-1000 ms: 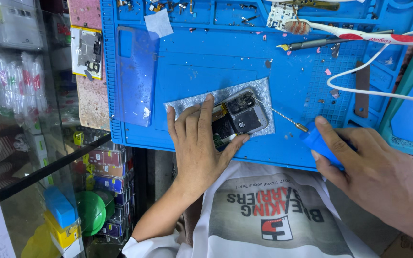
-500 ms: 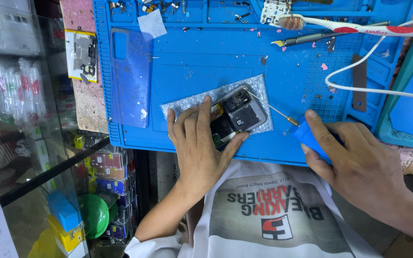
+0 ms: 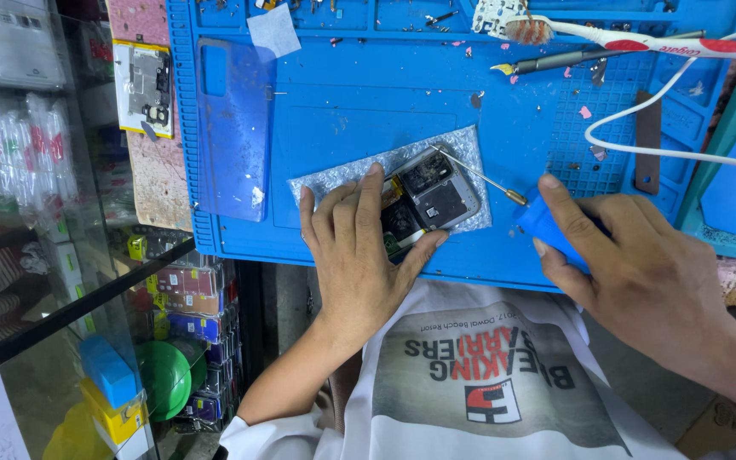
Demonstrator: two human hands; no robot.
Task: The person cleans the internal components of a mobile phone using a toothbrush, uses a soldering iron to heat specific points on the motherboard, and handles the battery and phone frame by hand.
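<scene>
An opened phone (image 3: 429, 198) with its insides showing lies on a grey foam sheet (image 3: 338, 181) on the blue repair mat (image 3: 359, 111). My left hand (image 3: 359, 251) lies flat over the phone's near half and presses it down. My right hand (image 3: 632, 264) grips the blue handle (image 3: 547, 228) of a thin screwdriver (image 3: 480, 175). The metal shaft slants up and left, and its tip rests at the phone's top edge.
A blue translucent back cover (image 3: 233, 128) lies on the mat's left side. At the far edge are a toothbrush (image 3: 632, 38), a pen-like tool (image 3: 568, 60) and a white cable (image 3: 666, 149). Left of the mat a glass counter (image 3: 36, 255) holds packaged parts.
My right hand has moved the screwdriver up and left, so its tip now reaches the phone's top edge. The left hand stays on the phone.
</scene>
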